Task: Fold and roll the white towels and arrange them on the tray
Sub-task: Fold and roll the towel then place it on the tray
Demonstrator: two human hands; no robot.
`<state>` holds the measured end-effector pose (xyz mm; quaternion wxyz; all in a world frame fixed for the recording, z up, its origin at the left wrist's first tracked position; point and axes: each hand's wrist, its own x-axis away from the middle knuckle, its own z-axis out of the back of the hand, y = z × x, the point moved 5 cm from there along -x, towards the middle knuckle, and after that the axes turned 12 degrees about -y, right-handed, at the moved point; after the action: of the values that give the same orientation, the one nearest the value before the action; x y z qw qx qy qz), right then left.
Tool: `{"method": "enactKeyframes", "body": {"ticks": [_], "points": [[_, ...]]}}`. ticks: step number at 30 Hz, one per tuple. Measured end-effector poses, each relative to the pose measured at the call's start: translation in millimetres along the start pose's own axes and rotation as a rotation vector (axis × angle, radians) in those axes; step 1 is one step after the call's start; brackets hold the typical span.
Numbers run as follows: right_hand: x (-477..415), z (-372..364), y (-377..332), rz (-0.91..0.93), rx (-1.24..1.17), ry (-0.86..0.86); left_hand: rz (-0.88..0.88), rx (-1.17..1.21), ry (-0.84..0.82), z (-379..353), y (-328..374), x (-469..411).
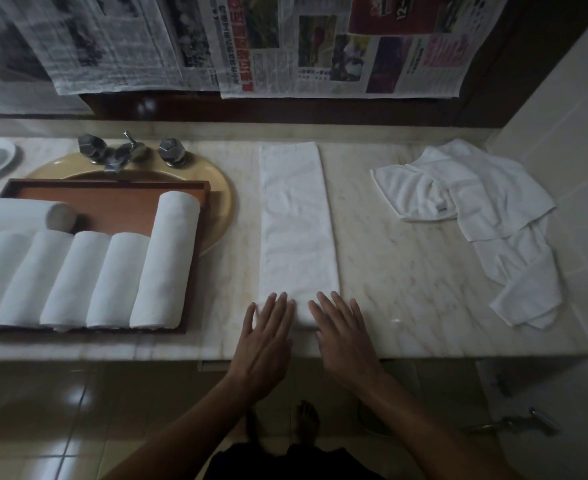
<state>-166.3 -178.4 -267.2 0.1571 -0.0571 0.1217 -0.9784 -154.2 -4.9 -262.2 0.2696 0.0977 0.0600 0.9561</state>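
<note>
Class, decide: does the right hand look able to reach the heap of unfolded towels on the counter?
Probably yes: the right hand lies flat at the folded towel, holding nothing, and only bare counter separates it from the heap.

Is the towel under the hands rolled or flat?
Flat: the folded towel is a long strip, left hand and right hand on its near end.

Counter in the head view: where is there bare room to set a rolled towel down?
Bare marble between the folded towel and the loose towels. The tray has bare wood behind its rolled towels, whose front row is packed.
</note>
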Motion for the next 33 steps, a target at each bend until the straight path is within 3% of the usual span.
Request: {"method": "enactKeyframes", "body": {"ticks": [8,13,19,23,27,31,33], "points": [[-19,6,18,0.016,-0.025,-0.088,0.011,0.074,-0.18,7,-30,-21],[-7,10,18,0.102,-0.024,-0.087,-0.105,0.101,-0.151,13,-35,-6],[5,26,21,0.153,-0.076,-0.075,-0.107,0.32,-0.099,21,-41,5],[3,37,21,0.078,-0.153,-0.147,-0.041,0.416,-0.141,26,-52,5],[-6,44,28,-0.084,-0.293,-0.189,0.09,0.661,-0.182,36,-61,2],[-12,43,26,-0.125,-0.309,-0.134,0.244,0.827,-0.206,41,-63,-2],[-13,44,23,-0.146,-0.258,-0.022,0.288,0.872,-0.195,44,-61,-3]]}}
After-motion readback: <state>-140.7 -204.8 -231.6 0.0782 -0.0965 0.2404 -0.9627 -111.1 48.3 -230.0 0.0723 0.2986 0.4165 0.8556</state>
